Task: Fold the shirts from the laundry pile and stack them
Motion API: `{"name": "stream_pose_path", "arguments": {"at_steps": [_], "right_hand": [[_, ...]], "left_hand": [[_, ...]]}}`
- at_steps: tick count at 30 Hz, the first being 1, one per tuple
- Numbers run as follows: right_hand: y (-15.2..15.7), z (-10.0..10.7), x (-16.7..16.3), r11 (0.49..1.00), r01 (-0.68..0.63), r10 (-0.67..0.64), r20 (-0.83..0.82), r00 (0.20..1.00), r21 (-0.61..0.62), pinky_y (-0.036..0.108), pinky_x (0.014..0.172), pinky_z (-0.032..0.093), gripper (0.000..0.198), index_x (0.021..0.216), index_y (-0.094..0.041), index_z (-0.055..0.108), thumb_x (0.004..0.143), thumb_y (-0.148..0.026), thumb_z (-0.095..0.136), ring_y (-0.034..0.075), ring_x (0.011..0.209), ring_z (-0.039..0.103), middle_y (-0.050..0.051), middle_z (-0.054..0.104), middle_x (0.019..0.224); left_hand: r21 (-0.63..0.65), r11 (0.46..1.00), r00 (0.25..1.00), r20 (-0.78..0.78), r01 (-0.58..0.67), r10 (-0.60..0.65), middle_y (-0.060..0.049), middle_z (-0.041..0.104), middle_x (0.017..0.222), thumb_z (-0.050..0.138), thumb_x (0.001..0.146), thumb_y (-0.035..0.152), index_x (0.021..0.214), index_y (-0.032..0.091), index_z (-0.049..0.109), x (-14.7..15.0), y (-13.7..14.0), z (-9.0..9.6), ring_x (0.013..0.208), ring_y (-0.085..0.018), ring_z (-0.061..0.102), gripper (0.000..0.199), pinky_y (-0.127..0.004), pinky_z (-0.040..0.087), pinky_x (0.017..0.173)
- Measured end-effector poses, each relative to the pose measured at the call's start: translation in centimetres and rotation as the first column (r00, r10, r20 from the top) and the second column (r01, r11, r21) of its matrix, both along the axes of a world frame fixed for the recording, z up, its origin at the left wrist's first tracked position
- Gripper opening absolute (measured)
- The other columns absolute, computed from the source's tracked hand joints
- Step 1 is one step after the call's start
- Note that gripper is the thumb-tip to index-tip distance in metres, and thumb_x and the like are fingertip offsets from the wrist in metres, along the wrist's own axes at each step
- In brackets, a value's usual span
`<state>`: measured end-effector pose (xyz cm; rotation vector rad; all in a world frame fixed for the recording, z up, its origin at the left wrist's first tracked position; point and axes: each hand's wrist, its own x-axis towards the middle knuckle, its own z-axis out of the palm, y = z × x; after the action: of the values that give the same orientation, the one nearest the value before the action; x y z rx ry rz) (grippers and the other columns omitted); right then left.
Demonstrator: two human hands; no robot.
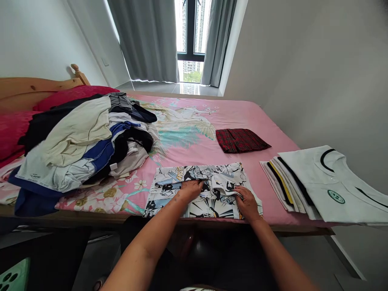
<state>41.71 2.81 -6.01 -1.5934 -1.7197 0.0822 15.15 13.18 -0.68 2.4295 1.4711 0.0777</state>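
Note:
A white garment with a black, blue and yellow comic print [212, 208] lies partly folded at the bed's near edge, its kind unclear. My left hand [191, 190] is on the middle of it, fingers curled into a fold and partly hidden by cloth. At the garment's right side, my right hand [246, 203] pinches a raised flap of the fabric between thumb and fingers. Beyond it, a dark red plaid cloth [241, 140] lies folded flat.
A large heap of loose clothes [87, 141] covers the bed's left side, by red pillows [15, 133]. At right, a folded white T-shirt [318, 178] with a green round badge tops a fanned stack. The pink bedsheet [188, 155] spreads between. A green phone [15, 279] is at lower left.

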Motion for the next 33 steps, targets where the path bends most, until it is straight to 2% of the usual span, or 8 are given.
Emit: {"name": "stream_pose_path", "arguments": {"at_steps": [4, 11, 14, 18, 21, 25, 29, 33], "right_hand": [[-0.1, -0.2, 0.0, 1.000, 0.001, -0.001, 0.048, 0.999, 0.005, 0.047, 0.099, 0.040, 0.022, 0.099, -0.022, 0.064, 0.083, -0.022, 0.049, 0.024, 0.109, 0.055, 0.006, 0.064, 0.110], [-0.3, -0.3, -0.2, 1.000, 0.006, -0.008, 0.076, 0.997, 0.017, 0.044, 0.099, 0.040, 0.023, 0.099, -0.022, 0.064, 0.081, -0.019, 0.050, 0.023, 0.110, 0.053, 0.006, 0.064, 0.111], [-0.3, -0.4, -0.2, 1.000, 0.012, -0.014, 0.076, 0.997, 0.025, 0.044, 0.099, 0.040, 0.023, 0.099, -0.022, 0.064, 0.081, -0.019, 0.050, 0.023, 0.110, 0.054, 0.006, 0.064, 0.111], [-0.3, -0.6, -0.1, 1.000, 0.012, -0.013, 0.081, 0.997, 0.009, 0.045, 0.099, 0.040, 0.022, 0.099, -0.022, 0.064, 0.082, -0.021, 0.050, 0.024, 0.110, 0.053, 0.006, 0.064, 0.111], [-0.3, -0.8, -0.1, 1.000, 0.019, -0.020, 0.088, 0.996, 0.013, 0.046, 0.099, 0.039, 0.021, 0.099, -0.022, 0.064, 0.083, -0.023, 0.050, 0.024, 0.110, 0.053, 0.007, 0.063, 0.111], [-0.4, -0.9, 0.0, 1.000, 0.017, -0.018, 0.103, 0.994, 0.012, 0.045, 0.098, 0.040, 0.021, 0.099, -0.021, 0.064, 0.083, -0.024, 0.050, 0.024, 0.109, 0.054, 0.007, 0.064, 0.110], [-0.4, -0.8, -0.1, 1.000, 0.015, -0.017, 0.113, 0.993, 0.022, 0.044, 0.099, 0.040, 0.021, 0.099, -0.021, 0.064, 0.083, -0.023, 0.050, 0.024, 0.109, 0.054, 0.006, 0.064, 0.109], [-0.4, -0.8, -0.3, 0.999, 0.027, -0.031, 0.122, 0.992, 0.033, 0.045, 0.099, 0.039, 0.021, 0.099, -0.021, 0.063, 0.084, -0.024, 0.049, 0.024, 0.110, 0.053, 0.007, 0.064, 0.109]], "left_hand": [[0.023, 0.993, 0.993, -0.012, -0.118, 0.119, -0.010, 0.064, 0.119, 0.028, 0.091, 0.051, 0.117, 0.026, 0.062, -2.8, 1.7, 0.2, 0.114, -0.028, 0.056, 0.050, -0.043, 0.038, 0.098], [0.053, 0.945, 0.942, -0.078, -0.322, 0.325, -0.009, 0.049, 0.139, 0.033, 0.083, 0.065, 0.131, 0.028, 0.052, -10.5, 2.5, -0.5, 0.135, -0.033, 0.030, 0.063, -0.054, 0.014, 0.110], [0.085, 0.916, 0.917, -0.044, -0.392, 0.396, -0.007, 0.046, 0.142, 0.038, 0.084, 0.055, 0.133, 0.029, 0.049, -14.4, 2.7, -0.7, 0.137, -0.033, 0.026, 0.057, -0.059, 0.008, 0.110], [0.124, 0.875, 0.883, 0.037, -0.468, 0.467, -0.006, 0.050, 0.138, 0.040, 0.084, 0.032, 0.124, 0.025, 0.058, -18.2, 3.4, -0.4, 0.133, -0.025, 0.035, 0.045, -0.047, 0.022, 0.110], [0.121, 0.864, 0.873, 0.057, -0.488, 0.485, -0.004, 0.061, 0.125, 0.036, 0.087, 0.035, 0.103, 0.025, 0.070, -19.1, 3.8, -0.1, 0.122, -0.020, 0.047, 0.039, -0.035, 0.032, 0.105], [0.136, 0.794, 0.805, 0.076, -0.593, 0.588, -0.007, 0.064, 0.116, 0.046, 0.079, 0.048, 0.080, 0.022, 0.073, -18.6, 4.1, 0.2, 0.114, -0.025, 0.051, 0.037, -0.035, 0.037, 0.097], [0.140, 0.741, 0.754, 0.090, -0.657, 0.651, -0.007, 0.068, 0.101, 0.049, 0.075, 0.045, 0.073, 0.023, 0.072, -18.0, 4.2, 0.5, 0.103, -0.027, 0.054, 0.032, -0.037, 0.041, 0.087], [0.148, 0.740, 0.755, 0.093, -0.656, 0.649, -0.005, 0.068, 0.095, 0.050, 0.073, 0.045, 0.070, 0.024, 0.070, -18.3, 3.8, 0.9, 0.098, -0.027, 0.055, 0.029, -0.037, 0.042, 0.081]]}}
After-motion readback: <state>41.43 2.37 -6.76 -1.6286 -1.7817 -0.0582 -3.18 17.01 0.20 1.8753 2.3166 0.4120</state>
